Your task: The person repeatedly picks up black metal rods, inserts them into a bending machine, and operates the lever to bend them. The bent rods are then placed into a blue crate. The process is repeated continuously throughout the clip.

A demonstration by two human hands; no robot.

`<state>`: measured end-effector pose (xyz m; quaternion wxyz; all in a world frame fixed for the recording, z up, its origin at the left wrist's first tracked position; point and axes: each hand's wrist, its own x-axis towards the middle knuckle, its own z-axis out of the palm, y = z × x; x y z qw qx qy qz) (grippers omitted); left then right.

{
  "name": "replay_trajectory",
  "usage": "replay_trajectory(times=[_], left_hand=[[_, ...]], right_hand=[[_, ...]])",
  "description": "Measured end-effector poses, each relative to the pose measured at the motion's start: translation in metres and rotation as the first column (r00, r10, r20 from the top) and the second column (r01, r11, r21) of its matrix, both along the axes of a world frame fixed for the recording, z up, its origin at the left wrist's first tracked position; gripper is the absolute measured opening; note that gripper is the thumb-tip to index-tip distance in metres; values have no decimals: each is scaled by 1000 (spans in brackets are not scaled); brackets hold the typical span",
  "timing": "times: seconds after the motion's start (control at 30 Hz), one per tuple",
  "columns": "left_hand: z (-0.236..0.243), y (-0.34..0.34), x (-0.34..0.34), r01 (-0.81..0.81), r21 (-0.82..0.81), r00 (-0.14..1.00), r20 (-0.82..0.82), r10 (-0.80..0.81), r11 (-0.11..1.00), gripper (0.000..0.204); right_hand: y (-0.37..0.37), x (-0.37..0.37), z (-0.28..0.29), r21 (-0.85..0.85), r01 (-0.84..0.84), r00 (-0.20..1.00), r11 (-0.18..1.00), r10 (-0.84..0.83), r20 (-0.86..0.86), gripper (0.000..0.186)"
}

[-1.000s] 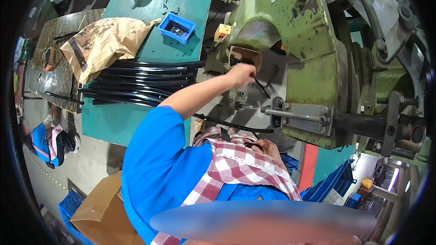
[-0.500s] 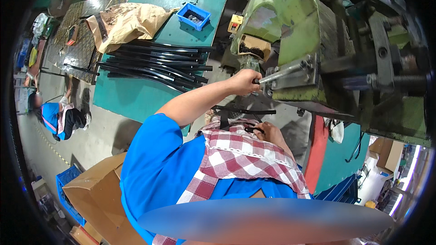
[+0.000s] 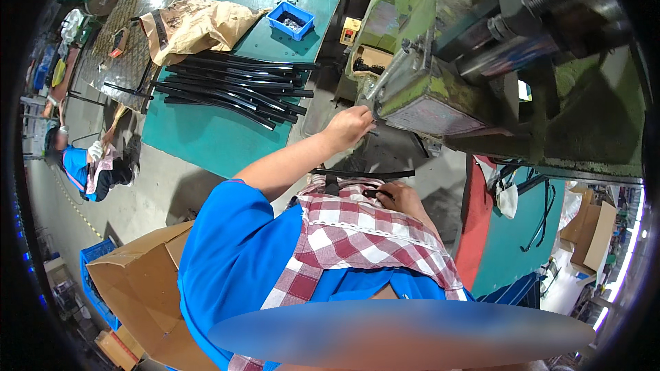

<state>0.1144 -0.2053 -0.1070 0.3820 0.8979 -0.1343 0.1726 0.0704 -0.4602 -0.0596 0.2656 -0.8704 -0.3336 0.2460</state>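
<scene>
My left hand (image 3: 350, 128) reaches forward beside the green machine (image 3: 440, 103), fingers curled together. A metal lever (image 3: 393, 75) on the machine slants down close above it; whether the fingers hold anything is hidden. My right hand (image 3: 401, 198) is low at my waist, in front of the checked apron (image 3: 371, 223), closed around a short black piece (image 3: 375, 194) whose end sticks out to the left. Just beyond the apron a slim black tube (image 3: 368, 174) lies crosswise, apart from both hands as far as I see.
Black tubes (image 3: 227, 86) lie piled on the green table (image 3: 206, 148), near brown paper (image 3: 199, 27) and a blue bin (image 3: 291, 20) of small parts. A tray (image 3: 368, 62) of dark parts sits by the machine. An open carton (image 3: 141, 288) stands left; a co-worker (image 3: 93, 165) is far left.
My left hand has shifted slightly left and no longer visibly wraps the lever's end. The lever stands at a steeper slant. The view has turned a little; my right hand keeps its black piece.
</scene>
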Motion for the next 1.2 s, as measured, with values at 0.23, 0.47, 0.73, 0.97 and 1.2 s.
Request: replay_trajectory(times=[0.23, 0.47, 0.73, 0.97, 1.2], left_hand=[[0, 0, -6, -83, 48, 995, -54, 85, 995, 18], [-28, -5, -14, -174, -39, 981, -91, 170, 984, 22], [-73, 7, -51, 12, 104, 851, -524, 44, 994, 25], [-40, -37, -52, 134, 125, 846, -531, -47, 983, 23], [-34, -78, -79, 160, 61, 769, -633, -86, 985, 23]], right_hand=[[-16, -9, -5, -9, 12, 1000, 1000, -13, -22, 21], [-33, -13, -8, -48, 92, 995, 995, -90, 48, 25], [-43, -3, -22, 89, 149, 980, 985, -159, 121, 27], [-61, -1, -22, 117, 133, 990, 984, -136, 21, 28], [-93, -8, -22, 172, 92, 995, 981, -83, -59, 28]])
